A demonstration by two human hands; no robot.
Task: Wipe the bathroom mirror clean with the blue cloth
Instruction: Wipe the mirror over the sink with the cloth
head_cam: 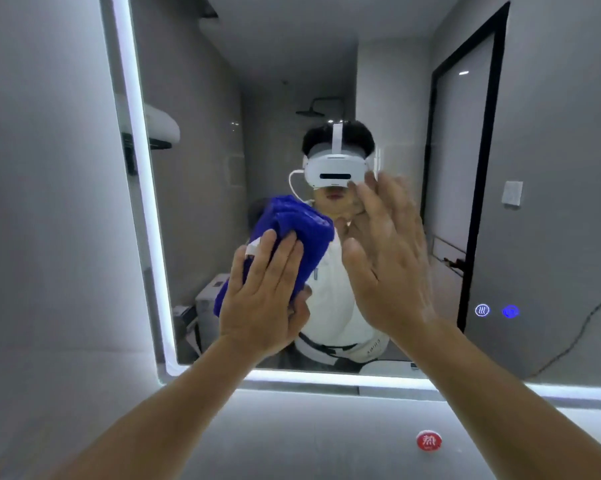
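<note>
Blue cloth (292, 223), bunched and folded, lies flat against the bathroom mirror (205, 133) a little left of the frame's centre, pinned there by the left hand (261, 299). That hand covers the cloth's lower half with its fingers straight and close together, palm pressing toward the glass; the cloth's upper part sticks out above the fingertips. The right hand (385, 258) is raised just beside it, toward the centre right, with fingers straight and spread and holding nothing; it is motion-blurred, and whether it touches the glass cannot be told. Both bare forearms reach up from the bottom edge of the frame. A glowing white light strip (143, 168) runs down the mirror's left side and along its bottom edge. In the glass, a reflected person wears a white headset (333, 169) and a white top, with a dark shower head (314, 110) behind and a black-framed door (465, 150) to the right. Two small lit touch icons, one white (482, 310) and one blue (510, 311), sit at the lower right of the mirror. Below the mirror, a red round button (428, 440) with a white character shows on the pale grey counter (292, 438) at the lower right.
</note>
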